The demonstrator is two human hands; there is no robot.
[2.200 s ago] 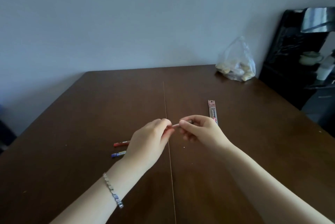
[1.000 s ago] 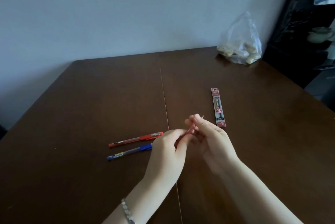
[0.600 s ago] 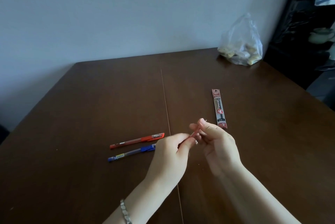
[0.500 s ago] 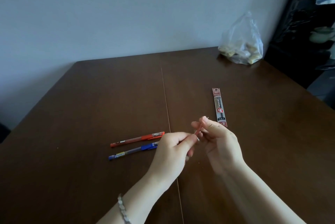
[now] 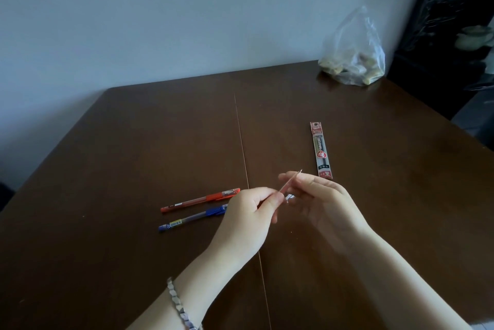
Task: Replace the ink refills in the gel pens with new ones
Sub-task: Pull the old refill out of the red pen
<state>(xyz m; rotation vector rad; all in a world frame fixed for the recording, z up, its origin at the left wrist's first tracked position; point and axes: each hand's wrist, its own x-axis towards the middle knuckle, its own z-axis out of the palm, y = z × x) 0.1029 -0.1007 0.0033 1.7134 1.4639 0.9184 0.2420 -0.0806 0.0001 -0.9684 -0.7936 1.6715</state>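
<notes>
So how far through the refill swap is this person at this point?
Early on. Nothing looks finished: the red pen and blue pen lie on the table, and the refill packet lies apart from them. In hand: the left hand and right hand hold a thin reddish refill between them. Whether it is old or new cannot be told.

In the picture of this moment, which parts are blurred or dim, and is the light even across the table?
Head view: dim overall, and uneven; the table catches a soft sheen towards its far right, near the plastic bag. The right hand is smeared by motion blur, the left hand sharper. The thin refill between them is faint. The red pen and blue pen stay crisp. The wide lens splays the table edges.
</notes>
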